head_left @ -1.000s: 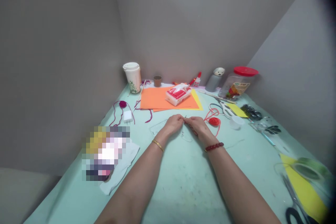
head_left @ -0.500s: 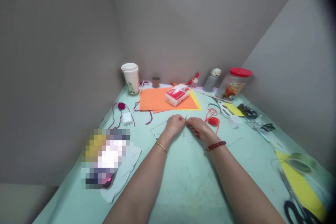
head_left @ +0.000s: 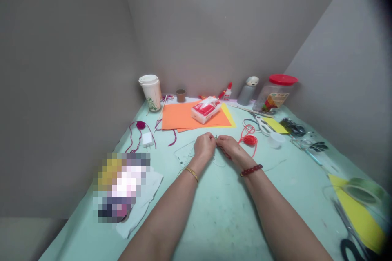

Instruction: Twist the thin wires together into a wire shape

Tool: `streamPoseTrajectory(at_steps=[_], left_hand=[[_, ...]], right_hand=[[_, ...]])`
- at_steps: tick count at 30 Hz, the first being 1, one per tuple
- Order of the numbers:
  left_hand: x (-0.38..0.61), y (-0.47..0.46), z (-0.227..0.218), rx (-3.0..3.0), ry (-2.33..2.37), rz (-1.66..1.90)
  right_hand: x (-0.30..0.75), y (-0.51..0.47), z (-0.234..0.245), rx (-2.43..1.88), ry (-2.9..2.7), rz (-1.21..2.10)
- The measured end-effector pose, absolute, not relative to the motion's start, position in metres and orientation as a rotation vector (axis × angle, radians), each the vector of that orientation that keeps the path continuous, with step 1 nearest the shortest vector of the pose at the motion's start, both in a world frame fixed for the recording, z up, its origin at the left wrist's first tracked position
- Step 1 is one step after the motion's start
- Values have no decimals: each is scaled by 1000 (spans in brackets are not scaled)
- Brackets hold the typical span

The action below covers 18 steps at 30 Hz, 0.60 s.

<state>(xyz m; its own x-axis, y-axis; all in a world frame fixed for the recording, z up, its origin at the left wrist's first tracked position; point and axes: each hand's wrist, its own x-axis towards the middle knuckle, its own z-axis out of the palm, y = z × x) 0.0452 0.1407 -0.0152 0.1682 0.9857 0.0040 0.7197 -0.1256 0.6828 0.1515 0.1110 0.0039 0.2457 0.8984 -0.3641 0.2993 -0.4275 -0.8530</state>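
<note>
Perhaps thin wire between the hands.

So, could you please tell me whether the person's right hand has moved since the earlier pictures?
No, not noticeably: the right hand sits just left of the red yarn ball, about as far from it as before.

L forearm and R forearm, both bare, rise from the bottom edge of the view and angle inward in a V. L hand sits at the V's tip, back up, fingers curled in. R hand lies just right of L hand, angled toward it, its fingertips right beside L hand. Both hands approx. level.
</note>
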Motion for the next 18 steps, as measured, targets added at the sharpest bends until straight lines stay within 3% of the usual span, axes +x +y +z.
streamPoseTrajectory(at_steps=[18], left_hand=[[38,137,-17,1889,1536,681]], right_hand=[[155,109,-1,-1823,-1100,1177]])
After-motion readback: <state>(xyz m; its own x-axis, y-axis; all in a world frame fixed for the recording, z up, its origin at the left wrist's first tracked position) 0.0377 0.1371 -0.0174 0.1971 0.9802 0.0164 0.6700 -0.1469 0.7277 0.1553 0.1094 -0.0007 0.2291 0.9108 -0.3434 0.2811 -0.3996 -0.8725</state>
